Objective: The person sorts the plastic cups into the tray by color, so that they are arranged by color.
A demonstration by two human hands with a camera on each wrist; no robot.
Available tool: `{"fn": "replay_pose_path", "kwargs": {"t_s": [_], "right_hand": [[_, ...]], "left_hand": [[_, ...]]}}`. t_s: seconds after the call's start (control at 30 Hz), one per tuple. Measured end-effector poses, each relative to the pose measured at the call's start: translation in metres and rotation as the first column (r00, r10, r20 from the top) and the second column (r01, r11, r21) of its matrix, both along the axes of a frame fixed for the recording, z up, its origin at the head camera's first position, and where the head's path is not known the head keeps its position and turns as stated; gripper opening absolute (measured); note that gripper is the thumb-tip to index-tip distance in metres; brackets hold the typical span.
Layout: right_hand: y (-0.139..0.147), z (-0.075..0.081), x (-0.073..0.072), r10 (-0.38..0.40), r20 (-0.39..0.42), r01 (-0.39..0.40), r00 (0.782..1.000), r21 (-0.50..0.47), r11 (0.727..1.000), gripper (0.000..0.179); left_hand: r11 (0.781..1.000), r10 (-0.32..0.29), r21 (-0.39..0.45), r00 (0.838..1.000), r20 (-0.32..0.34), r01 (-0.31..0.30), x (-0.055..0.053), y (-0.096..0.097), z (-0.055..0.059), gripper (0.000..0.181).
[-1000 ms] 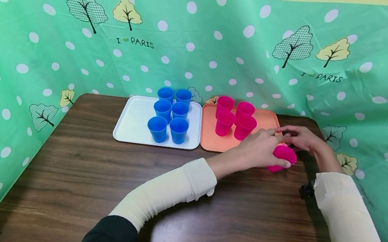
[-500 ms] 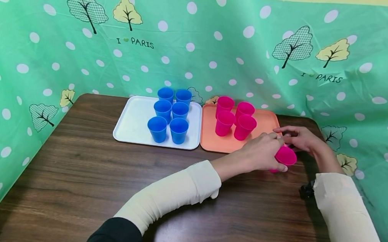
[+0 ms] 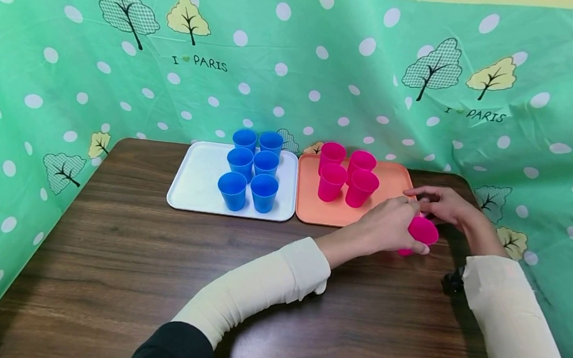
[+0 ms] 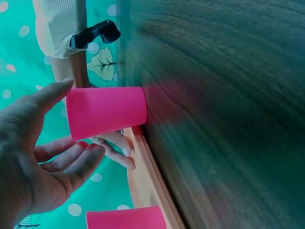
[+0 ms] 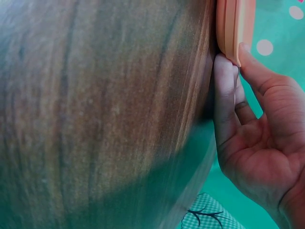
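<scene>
My left hand (image 3: 387, 225) has its thumb and fingers round a pink cup (image 3: 423, 231) that stands beside the orange tray's front right corner. In the left wrist view the thumb tip is at one side of that cup's rim and the curled fingers are at the other. The orange tray (image 3: 309, 210) bears several more pink cups (image 3: 362, 189) on its left half. With thumb above and fingers below, my right hand (image 5: 267, 143) pinches the tray's corner. The head view shows the right hand (image 3: 447, 207) partly behind the left one.
A white tray (image 3: 191, 185) abuts the orange one on the left, with several blue cups (image 3: 263, 194) in two columns. Both trays lie along the back of the dark wooden table (image 3: 156, 270). Behind hangs a green dotted cloth (image 3: 259, 23). A black device (image 3: 454, 281) sits at the right cuff.
My left thumb has slid back from over the cup's front, leaving more of its rim in view. The left forearm has shifted slightly right. My right hand has stayed at the tray corner.
</scene>
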State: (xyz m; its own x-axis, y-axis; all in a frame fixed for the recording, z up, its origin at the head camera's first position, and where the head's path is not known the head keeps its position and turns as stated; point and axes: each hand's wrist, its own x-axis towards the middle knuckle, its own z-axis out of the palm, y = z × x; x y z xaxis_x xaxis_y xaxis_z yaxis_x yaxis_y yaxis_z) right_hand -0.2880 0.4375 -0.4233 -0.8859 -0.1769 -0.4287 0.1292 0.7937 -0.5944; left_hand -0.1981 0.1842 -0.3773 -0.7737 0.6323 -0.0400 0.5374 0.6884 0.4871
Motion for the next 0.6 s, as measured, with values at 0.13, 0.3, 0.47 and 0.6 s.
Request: {"fn": "replay_pose_path", "kwargs": {"t_s": [0.13, 0.3, 0.47, 0.6], "right_hand": [[-0.0004, 0.0000, 0.0005, 0.000, -0.002, 0.000, 1.000, -0.005, 1.000, 0.057], [-0.0003, -0.0015, 0.0010, -0.007, -0.004, 0.006, 1.000, -0.010, 1.000, 0.058], [0.0007, -0.0027, 0.0007, -0.017, 0.001, 0.017, 1.000, -0.002, 1.000, 0.061], [0.0002, -0.0030, 0.0000, -0.023, 0.007, 0.023, 1.000, -0.007, 1.000, 0.061]], "left_hand": [[0.998, 0.016, 0.060, 0.999, 0.045, -0.018, -0.0007, -0.0010, -0.0021, 0.084], [0.995, 0.038, 0.094, 0.997, 0.073, -0.045, -0.0013, -0.0023, -0.0033, 0.079], [0.988, 0.058, 0.137, 0.993, 0.099, -0.071, -0.0010, -0.0045, -0.0047, 0.072], [0.986, 0.066, 0.148, 0.993, 0.103, -0.081, -0.0006, -0.0067, -0.0049, 0.070]]}}
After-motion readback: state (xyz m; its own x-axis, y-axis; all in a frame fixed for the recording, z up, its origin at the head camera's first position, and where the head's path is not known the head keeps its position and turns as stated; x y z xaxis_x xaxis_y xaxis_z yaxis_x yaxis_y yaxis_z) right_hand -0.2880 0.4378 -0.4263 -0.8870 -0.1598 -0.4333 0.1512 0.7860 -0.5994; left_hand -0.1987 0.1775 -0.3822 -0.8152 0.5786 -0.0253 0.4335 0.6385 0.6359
